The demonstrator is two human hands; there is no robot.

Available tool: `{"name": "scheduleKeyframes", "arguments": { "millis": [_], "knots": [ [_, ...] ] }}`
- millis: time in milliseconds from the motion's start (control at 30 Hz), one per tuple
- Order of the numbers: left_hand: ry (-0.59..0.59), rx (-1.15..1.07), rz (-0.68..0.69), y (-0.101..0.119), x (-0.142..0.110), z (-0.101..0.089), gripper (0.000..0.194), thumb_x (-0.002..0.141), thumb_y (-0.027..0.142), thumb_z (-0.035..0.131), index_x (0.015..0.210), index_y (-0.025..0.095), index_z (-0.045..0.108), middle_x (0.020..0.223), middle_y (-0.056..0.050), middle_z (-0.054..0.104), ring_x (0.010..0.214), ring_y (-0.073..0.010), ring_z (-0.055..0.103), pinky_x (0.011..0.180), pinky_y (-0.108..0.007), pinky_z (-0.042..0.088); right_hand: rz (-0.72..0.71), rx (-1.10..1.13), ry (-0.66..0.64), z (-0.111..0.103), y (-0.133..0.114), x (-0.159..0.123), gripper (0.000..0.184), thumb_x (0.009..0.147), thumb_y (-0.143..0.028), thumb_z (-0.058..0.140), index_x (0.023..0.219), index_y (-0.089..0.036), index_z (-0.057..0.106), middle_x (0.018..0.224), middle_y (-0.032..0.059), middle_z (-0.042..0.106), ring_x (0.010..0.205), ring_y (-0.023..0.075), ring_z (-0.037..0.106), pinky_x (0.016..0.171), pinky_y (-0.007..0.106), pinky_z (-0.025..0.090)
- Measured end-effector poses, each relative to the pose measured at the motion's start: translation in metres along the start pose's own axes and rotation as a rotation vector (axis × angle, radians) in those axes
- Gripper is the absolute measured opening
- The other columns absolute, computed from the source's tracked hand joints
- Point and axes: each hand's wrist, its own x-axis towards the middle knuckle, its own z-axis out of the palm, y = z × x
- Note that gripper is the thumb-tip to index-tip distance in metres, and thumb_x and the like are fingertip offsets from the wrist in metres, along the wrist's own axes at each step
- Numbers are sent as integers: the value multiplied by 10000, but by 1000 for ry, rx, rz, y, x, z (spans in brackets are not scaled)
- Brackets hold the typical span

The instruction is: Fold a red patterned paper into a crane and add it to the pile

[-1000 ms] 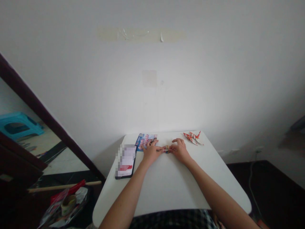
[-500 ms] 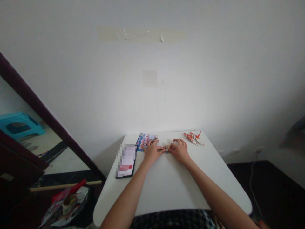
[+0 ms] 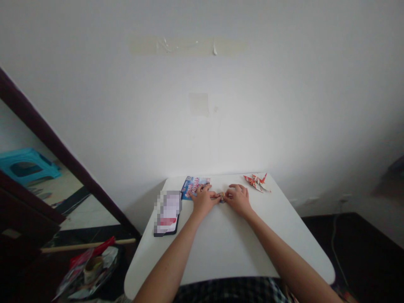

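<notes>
A small piece of folded, multicoloured printed paper (image 3: 222, 197) lies between my two hands at the far middle of the white table (image 3: 227, 248). My left hand (image 3: 203, 200) presses its left side with thumb and index finger, while the other fingers spread over a blue printed leaflet (image 3: 187, 187). From the right, my right hand (image 3: 239, 200) pinches the paper between thumb and fingertips. Much of the paper is hidden by fingers, so its exact shape cannot be made out. Right of my hands rest red-and-white folded paper birds (image 3: 256, 183).
A phone (image 3: 167, 216) with a blurred-out screen lies at the table's left edge. Behind the table rises a white wall (image 3: 268, 105). On the floor at left are a plastic bag of odds and ends (image 3: 91, 273) and a blue stool (image 3: 30, 163).
Both hands stay at the folded paper. The fingertips have shifted slightly and less of the paper shows between them. The left hand has moved a touch to the right.
</notes>
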Motion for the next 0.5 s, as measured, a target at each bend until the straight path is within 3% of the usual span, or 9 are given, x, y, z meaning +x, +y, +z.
{"name": "scheduleKeyframes", "arguments": {
  "millis": [500],
  "knots": [
    [-9, 4, 5, 0, 1, -1, 212, 845, 563, 719, 938, 393, 807, 1552, 47, 554, 1471, -379, 366, 1143, -837, 146, 18, -5, -52, -2, -2, 3, 136, 886, -422, 721, 919, -301, 775, 1440, 21, 569, 1399, 324, 387, 1196, 601, 189]
  ]
}}
